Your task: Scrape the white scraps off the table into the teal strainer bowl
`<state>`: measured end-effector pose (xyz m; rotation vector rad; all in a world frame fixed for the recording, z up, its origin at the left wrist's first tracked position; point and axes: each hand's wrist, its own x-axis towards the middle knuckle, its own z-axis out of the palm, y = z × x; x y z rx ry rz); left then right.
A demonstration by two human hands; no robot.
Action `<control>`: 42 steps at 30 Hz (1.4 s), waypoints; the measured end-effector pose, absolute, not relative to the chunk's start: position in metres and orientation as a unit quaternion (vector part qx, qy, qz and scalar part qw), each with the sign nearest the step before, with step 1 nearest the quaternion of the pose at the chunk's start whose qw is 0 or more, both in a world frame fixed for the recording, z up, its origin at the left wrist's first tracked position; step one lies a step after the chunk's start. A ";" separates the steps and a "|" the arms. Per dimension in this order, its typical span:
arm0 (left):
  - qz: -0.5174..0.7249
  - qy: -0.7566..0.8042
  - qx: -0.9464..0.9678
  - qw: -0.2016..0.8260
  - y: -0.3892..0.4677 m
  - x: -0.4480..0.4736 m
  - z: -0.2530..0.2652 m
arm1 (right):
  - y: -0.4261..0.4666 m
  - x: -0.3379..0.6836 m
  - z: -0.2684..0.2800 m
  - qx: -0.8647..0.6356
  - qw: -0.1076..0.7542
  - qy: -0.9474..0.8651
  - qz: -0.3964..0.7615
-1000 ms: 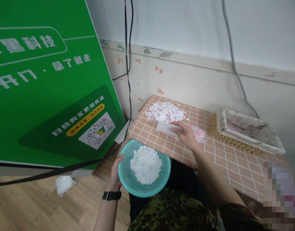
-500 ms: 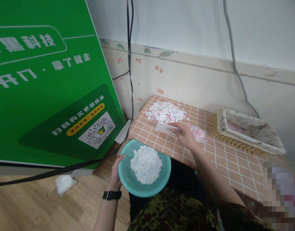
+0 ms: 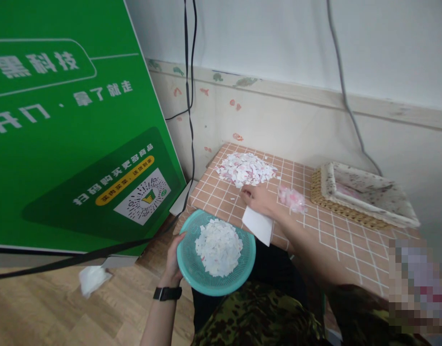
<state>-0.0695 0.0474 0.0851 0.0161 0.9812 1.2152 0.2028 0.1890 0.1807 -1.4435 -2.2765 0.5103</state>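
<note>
My left hand [image 3: 175, 257] grips the left rim of a round turquoise plastic colander [image 3: 188, 274], with the thumb over its edge. Inside the colander lies a heap of white paper scraps [image 3: 219, 247]. My right hand [image 3: 256, 198] is above the table's near edge, its fingers curled and blurred. A flat white piece of card [image 3: 257, 227] sticks out from under that palm towards me; the fingers hide its upper end. Just beyond the fingertips spreads a pile of white and pink paper scraps [image 3: 245, 168] on the table.
A checked brown cloth covers the table [image 3: 336, 240]. Right of my right hand lies a clear bag with pink contents [image 3: 292, 199]. A lined wicker basket [image 3: 354, 211] stands farther right. Black cables hang beside the green panel [image 3: 80, 158]. Crumpled white plastic [image 3: 93, 279] lies on the floor.
My right hand has moved left and turned, so the white card now points towards me instead of lying along the pile. The left hand and colander have barely moved.
</note>
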 end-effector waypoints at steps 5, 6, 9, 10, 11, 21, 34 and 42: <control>0.541 0.439 0.002 0.717 0.047 -0.068 0.087 | 0.201 0.182 0.167 -0.479 0.100 -0.859 0.152; 0.542 0.440 0.002 0.716 0.047 -0.067 0.087 | 0.203 0.180 0.164 -0.475 0.090 -0.863 0.146; 0.548 0.452 0.001 0.704 0.047 -0.068 0.086 | 0.208 0.175 0.157 -0.483 0.075 -0.860 0.144; 0.548 0.456 0.000 0.701 0.046 -0.068 0.085 | 0.209 0.174 0.155 -0.489 0.070 -0.857 0.148; 0.547 0.457 -0.001 0.701 0.046 -0.068 0.085 | 0.209 0.174 0.154 -0.494 0.066 -0.854 0.151; 0.540 0.438 -0.006 0.719 0.046 -0.070 0.084 | 0.204 0.206 0.163 -0.480 0.178 -0.832 0.214; 0.542 0.453 0.008 0.707 0.047 -0.068 0.087 | 0.197 0.241 0.165 -0.561 0.171 -0.790 0.177; 0.556 0.448 0.001 0.700 0.047 -0.065 0.091 | 0.187 0.240 0.168 -0.530 0.202 -0.802 0.188</control>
